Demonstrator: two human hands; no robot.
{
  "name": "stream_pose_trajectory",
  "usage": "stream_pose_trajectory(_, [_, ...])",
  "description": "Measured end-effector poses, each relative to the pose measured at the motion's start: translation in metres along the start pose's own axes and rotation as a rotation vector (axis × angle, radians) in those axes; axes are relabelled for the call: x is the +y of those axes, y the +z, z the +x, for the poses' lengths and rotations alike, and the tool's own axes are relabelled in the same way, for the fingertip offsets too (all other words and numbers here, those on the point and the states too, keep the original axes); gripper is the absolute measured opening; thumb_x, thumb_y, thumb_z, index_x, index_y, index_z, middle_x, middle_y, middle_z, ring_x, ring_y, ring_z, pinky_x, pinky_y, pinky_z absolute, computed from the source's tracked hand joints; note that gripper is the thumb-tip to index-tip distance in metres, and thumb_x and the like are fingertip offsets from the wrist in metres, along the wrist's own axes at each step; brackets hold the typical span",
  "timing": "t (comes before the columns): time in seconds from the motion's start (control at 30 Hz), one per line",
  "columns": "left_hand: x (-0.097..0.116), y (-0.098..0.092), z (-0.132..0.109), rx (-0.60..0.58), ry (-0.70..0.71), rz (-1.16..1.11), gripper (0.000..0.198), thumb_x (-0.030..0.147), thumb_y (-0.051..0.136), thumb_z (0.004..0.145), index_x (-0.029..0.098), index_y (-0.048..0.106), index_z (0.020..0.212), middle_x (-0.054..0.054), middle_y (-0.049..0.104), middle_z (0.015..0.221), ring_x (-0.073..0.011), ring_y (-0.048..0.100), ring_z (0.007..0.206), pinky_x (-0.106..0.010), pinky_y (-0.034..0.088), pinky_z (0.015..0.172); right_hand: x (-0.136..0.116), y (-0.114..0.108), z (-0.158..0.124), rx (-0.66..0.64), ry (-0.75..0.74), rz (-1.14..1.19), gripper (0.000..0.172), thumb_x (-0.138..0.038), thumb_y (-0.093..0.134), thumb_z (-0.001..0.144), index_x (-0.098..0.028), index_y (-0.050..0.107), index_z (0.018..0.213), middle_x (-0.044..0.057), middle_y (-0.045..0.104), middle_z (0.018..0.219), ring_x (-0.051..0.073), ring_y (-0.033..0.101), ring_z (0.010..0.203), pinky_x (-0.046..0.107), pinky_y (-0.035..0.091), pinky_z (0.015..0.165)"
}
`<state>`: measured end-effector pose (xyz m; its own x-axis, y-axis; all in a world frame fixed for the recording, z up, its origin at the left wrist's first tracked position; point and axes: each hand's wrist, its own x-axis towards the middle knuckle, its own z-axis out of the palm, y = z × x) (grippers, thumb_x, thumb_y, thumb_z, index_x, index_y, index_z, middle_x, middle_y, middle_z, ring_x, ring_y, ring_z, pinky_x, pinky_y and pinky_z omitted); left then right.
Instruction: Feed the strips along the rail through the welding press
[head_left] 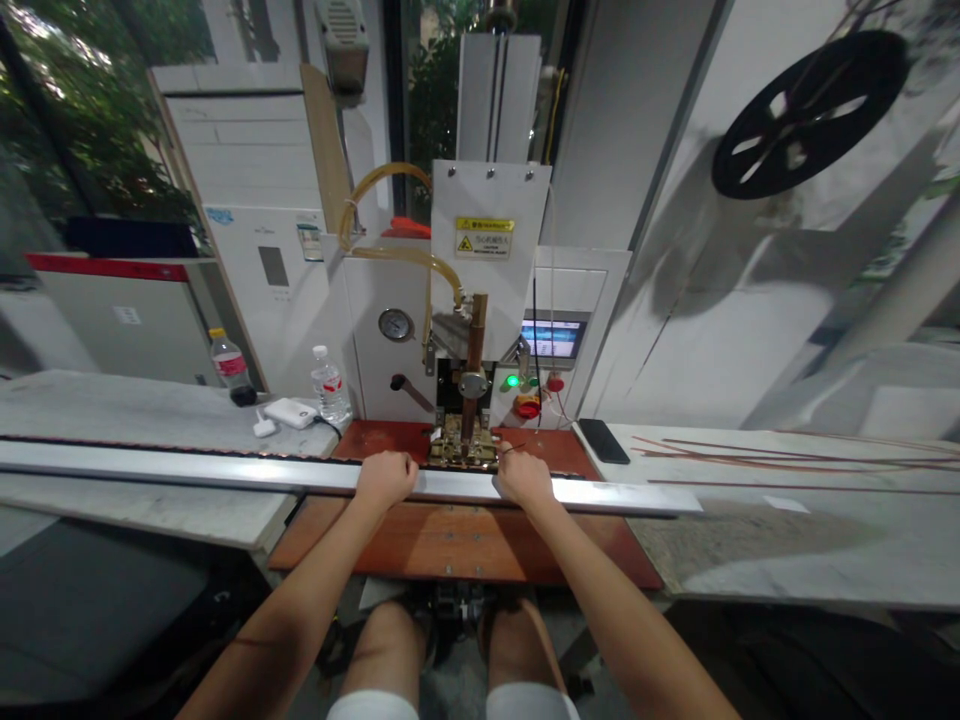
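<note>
A long silvery metal bar (457,485) lies across the bench from the left edge to right of centre, with a dark toothed-looking strip (180,447) along its far side. My left hand (388,478) is closed over the bar, left of the machine's work head. Right of that head, my right hand (526,480) is also closed over the bar, its fingertips at the far edge, partly hidden. A thin brown strand shows beside those fingertips. Between my hands, the brass-coloured fixture (463,440) of the white press machine (491,200) sits just behind the bar, under a copper-coloured rod (475,335).
A reddish-brown board (450,545) lies under the bar. At left stand a cola bottle (234,368), a water bottle (328,385) and a white power bank (291,412). At right are a phone (604,441) and several thin copper-coloured strips (750,455). A black reel (810,115) hangs above.
</note>
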<state>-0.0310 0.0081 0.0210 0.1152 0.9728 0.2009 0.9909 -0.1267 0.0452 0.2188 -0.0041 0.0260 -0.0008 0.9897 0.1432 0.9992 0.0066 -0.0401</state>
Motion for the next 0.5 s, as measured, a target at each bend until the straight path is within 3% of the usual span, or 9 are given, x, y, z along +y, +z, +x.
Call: stream_pose_trajectory(0.5, [0.0083,-0.0005,0.0003,0.005,-0.007,0.002,0.046,0.036,0.03,0.085,0.017,0.071,0.084,-0.013,0.069,0.084,-0.023,0.064,0.082,-0.032,0.045,0.076,0.0088,-0.0023,-0.0012,-0.048,0.002,-0.015,0.037,-0.025,0.027,0.089,-0.017,0.046,0.119,0.015,0.065,0.097,0.026,0.063,0.094,0.037,0.042,0.079])
